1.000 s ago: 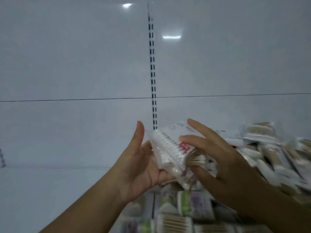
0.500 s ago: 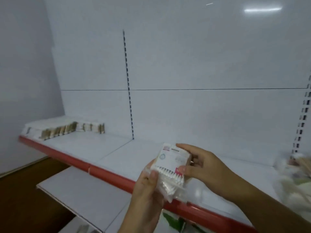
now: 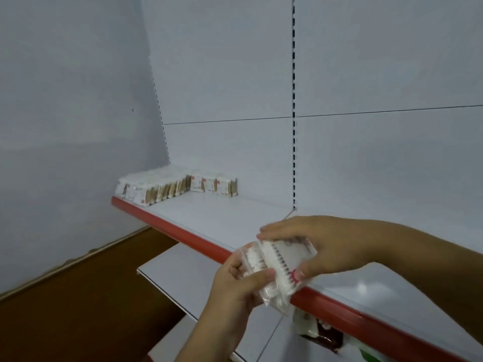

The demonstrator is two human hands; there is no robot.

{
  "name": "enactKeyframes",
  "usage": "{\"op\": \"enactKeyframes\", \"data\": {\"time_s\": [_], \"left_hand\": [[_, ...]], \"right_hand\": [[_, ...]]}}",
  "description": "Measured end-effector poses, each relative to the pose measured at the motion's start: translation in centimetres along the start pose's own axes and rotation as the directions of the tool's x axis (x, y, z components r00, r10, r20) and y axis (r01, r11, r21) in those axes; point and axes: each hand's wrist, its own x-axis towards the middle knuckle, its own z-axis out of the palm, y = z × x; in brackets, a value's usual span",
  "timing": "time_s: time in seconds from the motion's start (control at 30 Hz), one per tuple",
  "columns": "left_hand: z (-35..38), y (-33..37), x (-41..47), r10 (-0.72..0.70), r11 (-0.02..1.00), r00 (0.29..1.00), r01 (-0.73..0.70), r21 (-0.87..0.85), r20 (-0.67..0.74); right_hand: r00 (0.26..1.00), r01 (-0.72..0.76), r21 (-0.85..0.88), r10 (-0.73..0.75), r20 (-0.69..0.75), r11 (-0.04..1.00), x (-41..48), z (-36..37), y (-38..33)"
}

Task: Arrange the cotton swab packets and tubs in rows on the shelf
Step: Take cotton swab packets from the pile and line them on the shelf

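Both hands hold a small stack of clear cotton swab packets (image 3: 279, 267) over the red front edge of the white shelf (image 3: 235, 215). My left hand (image 3: 235, 286) grips the stack from below, thumb across its front. From the right, my right hand (image 3: 321, 244) pinches the same stack, fingers on top and thumb underneath. At the shelf's far left end, rows of swab packets (image 3: 172, 188) stand upright, reaching from the front edge back toward the rear panel.
A lower white shelf (image 3: 188, 280) juts out beneath the red-edged one. A printed package (image 3: 324, 333) lies under the shelf edge at lower right. Brown floor (image 3: 78, 296) meets the grey wall on the left. Slotted uprights run down the back panel.
The view has swung left, away from the loose pile of packets toward the shelf's left end. Both hands still hold the packets, with the right hand now tilted over the top of the stack.
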Motion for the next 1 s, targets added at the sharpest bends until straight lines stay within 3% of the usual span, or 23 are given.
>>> {"op": "enactKeyframes", "data": {"time_s": [0.07,0.13,0.27,0.37,0.43,0.6,0.67,0.77,0.9,1.0], "left_hand": [[-2.0,0.8,2.1,-0.012,0.999,0.999,0.014,0.051,-0.037],[-4.2,2.1,4.6,-0.018,0.999,0.997,0.021,0.032,-0.080],[-9.6,5.6,9.6,0.013,0.996,0.984,-0.028,-0.081,-0.178],[-14.2,6.9,12.5,0.088,0.981,0.970,-0.124,-0.148,-0.225],[-16.8,7.3,14.0,0.110,0.967,0.959,-0.163,-0.194,-0.260],[-23.1,8.9,19.6,0.113,0.953,0.952,-0.186,-0.241,-0.286],[-25.8,9.9,22.2,0.103,0.953,0.960,-0.170,-0.249,-0.262],[-30.1,11.2,26.0,0.080,0.959,0.977,-0.130,-0.250,-0.200],[-35.1,12.3,30.8,0.033,0.975,0.996,-0.052,-0.218,-0.088],[-36.7,12.1,34.2,0.007,0.950,0.999,0.007,-0.311,0.046]], "right_hand": [[1.000,0.017,-0.155,-0.017,0.003,0.988,3.4,-0.5,0.4],[0.992,0.013,-0.176,-0.035,-0.122,0.984,7.0,-1.1,1.2],[0.910,0.114,0.275,0.010,-0.414,0.955,14.2,-2.5,3.9],[0.835,0.158,0.416,0.104,-0.540,0.896,20.0,-2.3,6.1],[0.796,0.128,0.491,0.205,-0.569,0.862,24.3,-1.6,7.9],[0.761,0.037,0.689,0.427,-0.489,0.723,34.4,1.7,11.6],[0.705,-0.005,0.649,0.463,-0.537,0.761,38.3,3.1,12.4],[0.646,-0.212,0.446,0.467,-0.604,0.870,44.5,4.8,12.6],[0.624,-0.407,0.103,0.358,-0.694,0.908,52.5,6.4,13.4],[0.609,-0.426,-0.104,0.200,-0.767,0.899,56.3,6.3,14.3]]}}
